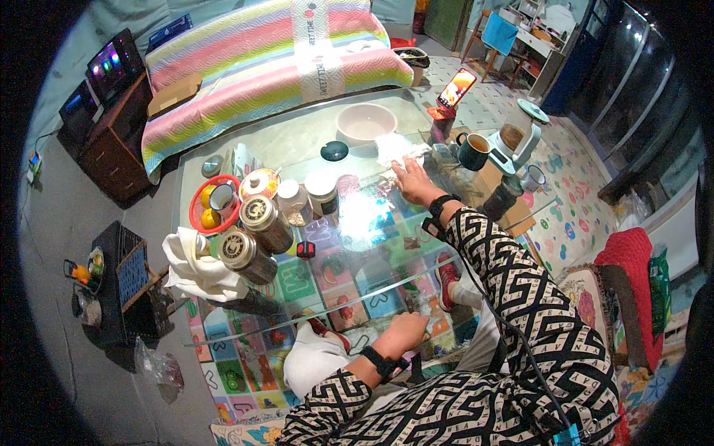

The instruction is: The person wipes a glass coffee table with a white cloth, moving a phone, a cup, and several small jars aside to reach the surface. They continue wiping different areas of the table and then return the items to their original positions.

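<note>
My right hand [414,183] reaches across the glass table [368,279], its fingers spread on a crumpled white cloth [397,151]. Just beyond the cloth is a pale plastic basin [366,124], and left of it lies a dark round lid [334,150]. My left hand [403,336] is low over my lap, near the table's front edge; its fingers are curled, and whether they hold anything is hidden. A dark mug [473,151] with brown liquid stands right of the cloth, next to a glass electric kettle [516,136].
At the table's left are lidded jars [266,223], a red basket [196,214] with yellow fruit, a lidded bowl [260,184] and a draped white cloth [201,273]. A phone [457,89] stands propped at the back right. A dark bottle [502,197] and an enamel cup [533,178] are at the right.
</note>
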`<state>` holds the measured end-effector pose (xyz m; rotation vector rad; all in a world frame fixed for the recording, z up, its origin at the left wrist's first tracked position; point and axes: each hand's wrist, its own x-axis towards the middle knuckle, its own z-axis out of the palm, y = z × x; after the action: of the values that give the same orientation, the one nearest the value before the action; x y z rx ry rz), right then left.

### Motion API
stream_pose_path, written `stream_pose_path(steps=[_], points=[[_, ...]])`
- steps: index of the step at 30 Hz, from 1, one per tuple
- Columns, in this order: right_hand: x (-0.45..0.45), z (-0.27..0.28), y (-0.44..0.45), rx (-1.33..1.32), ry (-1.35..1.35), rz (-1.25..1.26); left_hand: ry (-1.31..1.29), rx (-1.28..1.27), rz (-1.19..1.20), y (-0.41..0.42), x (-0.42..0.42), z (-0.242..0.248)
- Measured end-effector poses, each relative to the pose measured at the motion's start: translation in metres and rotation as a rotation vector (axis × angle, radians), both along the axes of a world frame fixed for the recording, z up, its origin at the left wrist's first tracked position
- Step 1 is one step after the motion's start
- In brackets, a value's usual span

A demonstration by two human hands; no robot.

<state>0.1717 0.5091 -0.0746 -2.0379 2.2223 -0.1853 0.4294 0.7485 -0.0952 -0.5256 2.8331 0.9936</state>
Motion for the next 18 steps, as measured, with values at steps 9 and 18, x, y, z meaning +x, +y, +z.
stream_pose_path(steps=[9, 18], points=[[-0.001, 0.001, -0.001, 0.001, -0.008, 0.01, -0.022, 0.004, 0.007, 0.002, -0.003, -0.006], [-0.001, 0.001, -0.003, 0.015, 0.014, 0.011, 0.024, -0.007, 0.019, 0.004, -0.004, -0.013]])
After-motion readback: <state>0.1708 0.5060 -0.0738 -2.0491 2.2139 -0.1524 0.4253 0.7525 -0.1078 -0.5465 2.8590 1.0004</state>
